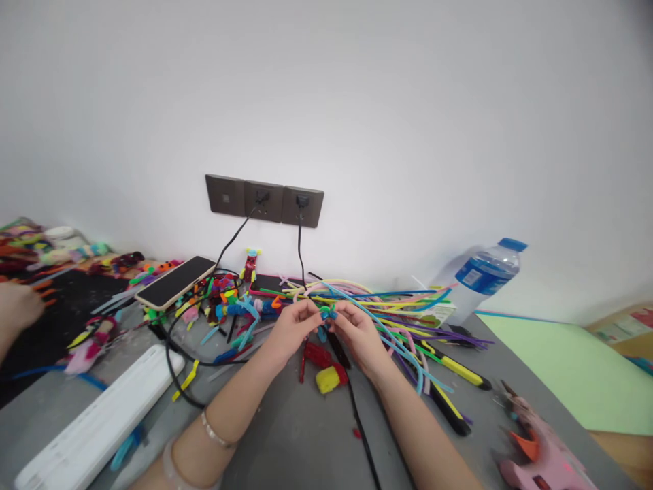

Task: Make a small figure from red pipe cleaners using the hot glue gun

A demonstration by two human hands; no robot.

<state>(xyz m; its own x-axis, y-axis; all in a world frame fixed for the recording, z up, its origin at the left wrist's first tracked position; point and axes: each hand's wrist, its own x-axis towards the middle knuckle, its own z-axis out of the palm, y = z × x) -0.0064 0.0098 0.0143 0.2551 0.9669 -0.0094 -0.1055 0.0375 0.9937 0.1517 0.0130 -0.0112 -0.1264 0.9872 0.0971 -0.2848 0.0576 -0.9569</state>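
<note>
In front of me, my left hand (292, 330) and my right hand (361, 338) meet with thumbs and fingertips pinched on a small blue and green pipe-cleaner piece (328, 312). Its exact shape is partly hidden by the fingers. Below it on the grey table lie a fuzzy red piece (317, 354) and a yellow-and-red fuzzy piece (329, 380). Long pipe cleaners (395, 320) of many colours spread behind and to the right of my right hand. Blue pipe-cleaner bits (249, 320) lie left of my left hand.
A white power strip (96, 429), phone (176, 282) and black cable (171, 354) lie left. At right are yellow-black utility knives (462, 371), a pink glue gun (543, 449) and a tilted water bottle (487, 272). Another person's hand (20, 309) is at far left.
</note>
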